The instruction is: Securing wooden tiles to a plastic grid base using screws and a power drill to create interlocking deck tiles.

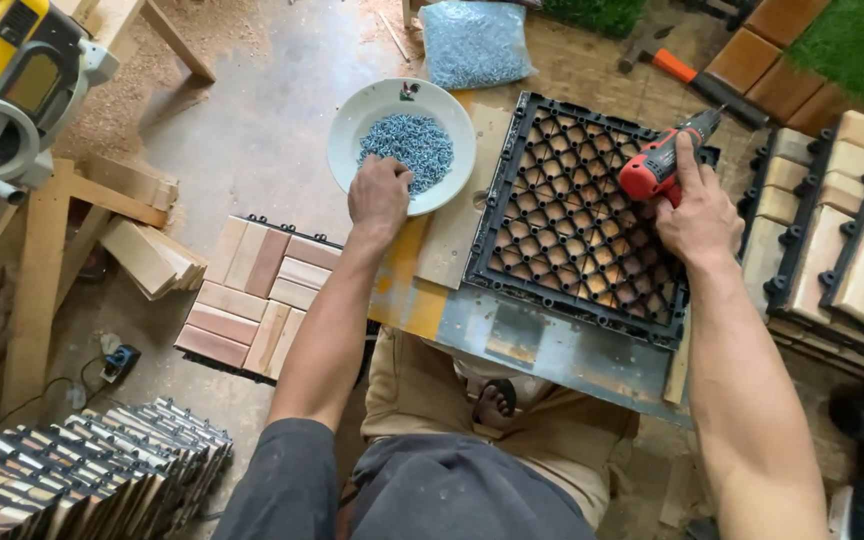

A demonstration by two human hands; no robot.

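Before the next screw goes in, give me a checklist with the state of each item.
1. Screws within reach: ok. The left hand is in the white bowl on the pile of screws.
2. Screw picked up: cannot tell. The fingers are curled and hide whatever they hold.
3. Drill in hand: ok. The right hand grips the red drill.
4. Bit set on a screw point: not ok. The drill lies tilted across the black plastic grid, its tip at the far edge.
5. Grid seated on the work board: ok, it lies flat.
6. Wood slats aligned under the grid: cannot tell.
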